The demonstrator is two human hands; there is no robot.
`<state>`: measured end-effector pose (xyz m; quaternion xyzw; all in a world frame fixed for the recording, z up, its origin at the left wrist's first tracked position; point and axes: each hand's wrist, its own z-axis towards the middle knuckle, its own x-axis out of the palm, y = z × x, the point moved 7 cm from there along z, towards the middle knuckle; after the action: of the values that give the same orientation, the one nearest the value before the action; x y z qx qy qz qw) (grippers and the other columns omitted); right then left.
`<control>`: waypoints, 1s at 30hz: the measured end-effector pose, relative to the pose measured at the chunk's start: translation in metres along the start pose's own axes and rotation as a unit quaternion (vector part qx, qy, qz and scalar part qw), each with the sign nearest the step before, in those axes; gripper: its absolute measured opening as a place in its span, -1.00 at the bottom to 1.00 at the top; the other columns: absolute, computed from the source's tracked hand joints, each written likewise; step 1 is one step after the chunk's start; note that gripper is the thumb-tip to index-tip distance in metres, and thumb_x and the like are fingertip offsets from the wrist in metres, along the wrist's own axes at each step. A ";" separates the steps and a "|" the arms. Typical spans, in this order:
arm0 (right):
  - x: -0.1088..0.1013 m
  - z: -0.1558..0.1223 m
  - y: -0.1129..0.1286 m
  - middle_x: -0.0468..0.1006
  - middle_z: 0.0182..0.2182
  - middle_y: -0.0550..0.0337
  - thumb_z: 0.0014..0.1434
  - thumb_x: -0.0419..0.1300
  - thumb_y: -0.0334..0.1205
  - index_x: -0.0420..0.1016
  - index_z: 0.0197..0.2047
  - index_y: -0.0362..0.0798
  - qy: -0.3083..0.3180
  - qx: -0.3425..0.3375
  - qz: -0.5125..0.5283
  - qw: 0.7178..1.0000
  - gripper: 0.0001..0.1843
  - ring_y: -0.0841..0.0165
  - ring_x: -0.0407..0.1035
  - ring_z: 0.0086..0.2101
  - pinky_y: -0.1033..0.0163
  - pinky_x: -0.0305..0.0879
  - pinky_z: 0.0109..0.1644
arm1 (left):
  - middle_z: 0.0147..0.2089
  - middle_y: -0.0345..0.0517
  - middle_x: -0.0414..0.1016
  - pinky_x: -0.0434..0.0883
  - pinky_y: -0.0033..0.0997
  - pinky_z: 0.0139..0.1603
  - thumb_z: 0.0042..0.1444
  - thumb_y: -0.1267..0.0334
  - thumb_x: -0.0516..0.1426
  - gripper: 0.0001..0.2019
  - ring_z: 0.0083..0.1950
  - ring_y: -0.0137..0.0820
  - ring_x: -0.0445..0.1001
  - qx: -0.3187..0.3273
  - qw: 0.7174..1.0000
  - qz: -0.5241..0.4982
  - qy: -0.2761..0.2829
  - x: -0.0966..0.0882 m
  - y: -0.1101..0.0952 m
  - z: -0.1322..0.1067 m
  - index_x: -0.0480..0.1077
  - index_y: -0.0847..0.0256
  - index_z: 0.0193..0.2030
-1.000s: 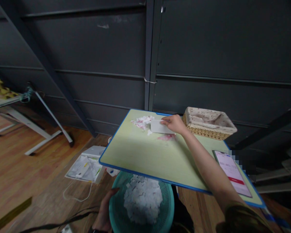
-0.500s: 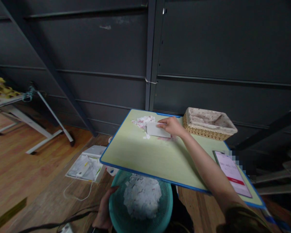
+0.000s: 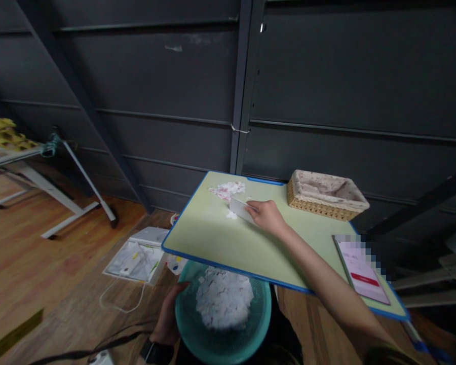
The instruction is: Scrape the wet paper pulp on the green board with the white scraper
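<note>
My right hand [image 3: 268,215] is closed on a flat white card [image 3: 240,209], tilted with its lower edge at the tabletop. Just left of the card lie small white paper scraps [image 3: 231,215], and behind them spreads a pile of white and pinkish scraps [image 3: 228,189]. Below the table's front edge, my left hand [image 3: 170,312] grips the left rim of a teal plastic basket [image 3: 264,324]. A large heap of torn white paper [image 3: 224,299] fills the middle of that basket. The fingers of my left hand are partly hidden by the rim.
On the blue-edged yellow-green table [image 3: 209,241] stand a cloth-lined wicker basket [image 3: 327,195] at the back right and a phone or tablet [image 3: 361,271] at the right. An open white box [image 3: 135,258] with a cable lies on the floor, left. A dark wall rises behind.
My right hand has turned the card from nearly flat to a steeper tilt and drawn it slightly nearer. My left hand still holds the basket rim.
</note>
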<state>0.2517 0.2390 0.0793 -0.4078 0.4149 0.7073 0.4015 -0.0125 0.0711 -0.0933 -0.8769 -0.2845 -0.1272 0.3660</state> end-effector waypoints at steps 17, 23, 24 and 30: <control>-0.008 -0.077 0.052 0.68 -0.29 0.11 0.31 0.06 -0.22 0.61 -0.16 -0.06 -0.138 -0.120 0.062 0.981 -0.71 0.37 0.56 -0.39 0.37 0.35 -0.29 | -0.34 -0.02 0.71 0.57 -0.17 -0.22 0.07 0.40 0.14 -0.56 -0.22 -0.13 0.66 0.061 0.997 0.012 0.038 0.010 -0.016 -0.008 0.36 0.33 0.13; 0.000 -0.101 0.068 0.67 -0.25 0.09 0.30 0.07 -0.27 0.60 -0.09 -0.08 -0.101 -0.184 0.097 0.973 -0.72 0.36 0.57 -0.37 0.35 0.42 -0.29 | -0.20 -0.04 0.71 0.56 -0.16 -0.11 0.07 0.41 0.16 -0.48 -0.12 -0.14 0.65 0.090 0.994 -0.003 0.064 0.009 -0.018 -0.008 0.32 0.24 0.21; 0.000 -0.105 0.068 0.67 -0.24 0.09 0.30 0.08 -0.27 0.60 -0.07 -0.07 -0.098 -0.189 0.106 0.971 -0.73 0.36 0.57 -0.36 0.34 0.44 -0.28 | -0.18 -0.04 0.71 0.56 -0.16 -0.09 0.07 0.41 0.16 -0.48 -0.11 -0.14 0.65 0.089 0.994 -0.005 0.066 0.009 -0.018 -0.009 0.31 0.24 0.22; -0.006 -0.106 0.059 0.68 -0.25 0.13 0.28 0.10 -0.25 0.62 -0.10 0.00 -0.111 -0.159 0.131 0.972 -0.74 0.34 0.58 -0.33 0.31 0.48 -0.25 | -0.17 -0.01 0.71 0.55 -0.15 -0.08 0.05 0.38 0.21 -0.47 -0.15 -0.12 0.66 0.076 0.995 0.005 0.065 0.009 -0.018 -0.011 0.33 0.27 0.20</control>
<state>0.2259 0.1207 0.0654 -0.3274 0.3000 0.8513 0.2794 -0.0157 0.0772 -0.0715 -0.8380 -0.2639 -0.1603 0.4499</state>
